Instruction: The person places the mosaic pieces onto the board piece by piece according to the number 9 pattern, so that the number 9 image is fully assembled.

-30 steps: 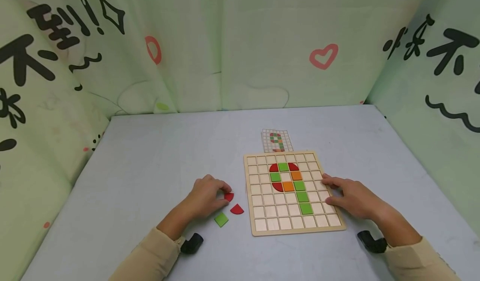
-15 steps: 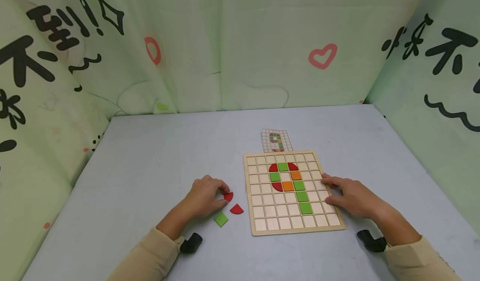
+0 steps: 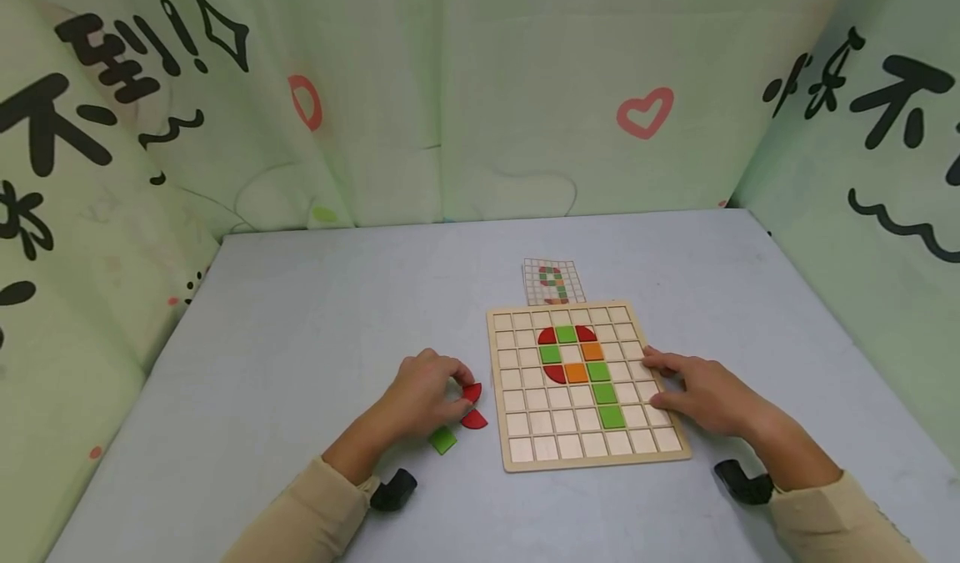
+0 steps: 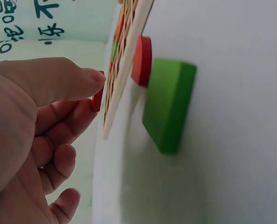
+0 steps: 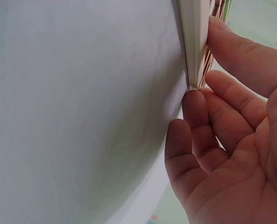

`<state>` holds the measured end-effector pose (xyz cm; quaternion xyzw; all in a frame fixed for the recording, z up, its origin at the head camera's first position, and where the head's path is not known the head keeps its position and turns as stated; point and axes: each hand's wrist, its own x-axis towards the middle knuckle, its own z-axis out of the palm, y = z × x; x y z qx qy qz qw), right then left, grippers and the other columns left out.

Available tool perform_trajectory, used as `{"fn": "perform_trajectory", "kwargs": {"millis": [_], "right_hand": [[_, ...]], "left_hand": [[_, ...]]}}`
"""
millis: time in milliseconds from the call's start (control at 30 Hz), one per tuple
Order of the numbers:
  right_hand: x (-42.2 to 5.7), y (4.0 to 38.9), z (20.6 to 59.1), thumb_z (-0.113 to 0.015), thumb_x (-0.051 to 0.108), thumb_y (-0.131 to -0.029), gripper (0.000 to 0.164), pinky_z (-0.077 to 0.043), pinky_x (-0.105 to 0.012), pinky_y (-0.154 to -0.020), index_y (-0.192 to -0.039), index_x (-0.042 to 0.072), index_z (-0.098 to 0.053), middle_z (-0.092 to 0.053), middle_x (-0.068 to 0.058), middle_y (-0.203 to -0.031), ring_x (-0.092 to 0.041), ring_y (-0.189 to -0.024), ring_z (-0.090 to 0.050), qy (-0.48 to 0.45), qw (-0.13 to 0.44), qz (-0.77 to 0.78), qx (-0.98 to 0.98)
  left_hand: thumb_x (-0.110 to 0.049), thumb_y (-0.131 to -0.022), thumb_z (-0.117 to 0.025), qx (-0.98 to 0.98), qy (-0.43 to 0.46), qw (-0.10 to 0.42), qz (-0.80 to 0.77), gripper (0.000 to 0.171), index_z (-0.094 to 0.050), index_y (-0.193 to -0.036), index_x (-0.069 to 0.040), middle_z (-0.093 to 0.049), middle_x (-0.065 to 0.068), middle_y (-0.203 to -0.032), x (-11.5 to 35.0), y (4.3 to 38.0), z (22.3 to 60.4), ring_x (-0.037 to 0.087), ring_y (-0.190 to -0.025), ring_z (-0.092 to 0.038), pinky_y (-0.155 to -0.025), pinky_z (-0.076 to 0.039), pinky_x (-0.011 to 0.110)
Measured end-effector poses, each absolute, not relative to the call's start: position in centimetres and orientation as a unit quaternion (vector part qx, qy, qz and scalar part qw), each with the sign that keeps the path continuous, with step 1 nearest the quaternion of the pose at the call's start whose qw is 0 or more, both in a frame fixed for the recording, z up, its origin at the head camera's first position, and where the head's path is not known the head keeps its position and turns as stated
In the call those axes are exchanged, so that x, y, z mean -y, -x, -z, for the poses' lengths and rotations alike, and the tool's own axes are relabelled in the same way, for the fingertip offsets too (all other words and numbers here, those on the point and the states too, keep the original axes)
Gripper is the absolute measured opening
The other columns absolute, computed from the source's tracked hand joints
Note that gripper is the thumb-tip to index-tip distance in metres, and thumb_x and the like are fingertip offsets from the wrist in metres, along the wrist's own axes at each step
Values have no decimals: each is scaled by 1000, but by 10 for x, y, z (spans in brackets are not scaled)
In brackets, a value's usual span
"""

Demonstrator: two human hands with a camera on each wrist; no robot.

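My left hand [image 3: 423,398] pinches a red quarter-circle tile [image 3: 472,392] between thumb and fingers, left of the wooden grid board [image 3: 544,448]. In the left wrist view that tile [image 4: 98,97] shows edge-on at the thumb tip. Just below it on the table lie a second red quarter-circle tile [image 3: 474,420] and a green square tile [image 3: 442,440]. Red, green and orange tiles sit in the board's cells, forming a loop with a green tail. My right hand [image 3: 708,396] rests its thumb and fingertips on the board's right edge, its fingers only slightly bent.
A printed pattern card [image 3: 534,282] lies behind the board, its near end at the board's far edge. The white table [image 3: 337,296] is enclosed by pale green curtains [image 3: 510,87] at the back and sides.
My left hand has moved right with the red quarter-circle tile, closer to the board and the second red tile. My right hand and the board have stayed still.
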<state>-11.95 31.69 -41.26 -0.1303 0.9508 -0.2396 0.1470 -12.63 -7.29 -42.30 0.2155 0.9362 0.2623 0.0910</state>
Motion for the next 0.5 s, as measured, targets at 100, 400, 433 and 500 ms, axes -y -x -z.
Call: {"fn": "perform_trajectory", "kwargs": {"millis": [100,400,433,500], "right_hand": [[-317,120,413,-75,26,-90,63,-33,-64,-103,-140,-3,-53,-43,-21,-150,-50,-136,-37,130,148,240,-951],[-317,124,412,-74,25,-91,62,-37,-62,-100,-141,-4,-52,-43,-22,-150,-46,-129,-47,137,143,231,-953],[-317,124,412,-74,26,-91,62,-37,-62,-100,-141,-4,-52,-43,-22,-150,-46,-128,-47,136,144,230,-953],[-316,125,412,-74,26,-91,62,-38,-62,-99,-141,-3,-52,-43,-22,-150,-45,-127,-49,133,146,230,-953]], "left_hand": [[-19,-85,-76,-933,-217,101,-267,17,-72,-101,-14,-61,-8,-89,66,124,418,16,-91,-50,-83,-40,40],[-24,-87,-77,-925,-271,95,-251,13,-73,-98,-18,-65,-12,-89,36,122,404,12,-87,-47,-84,-39,37],[-24,-87,-77,-923,-277,94,-249,13,-73,-97,-19,-65,-12,-89,32,122,403,12,-86,-47,-83,-39,37],[-24,-87,-77,-922,-284,95,-245,12,-74,-98,-19,-65,-12,-89,24,122,400,11,-86,-46,-82,-39,35]]}}
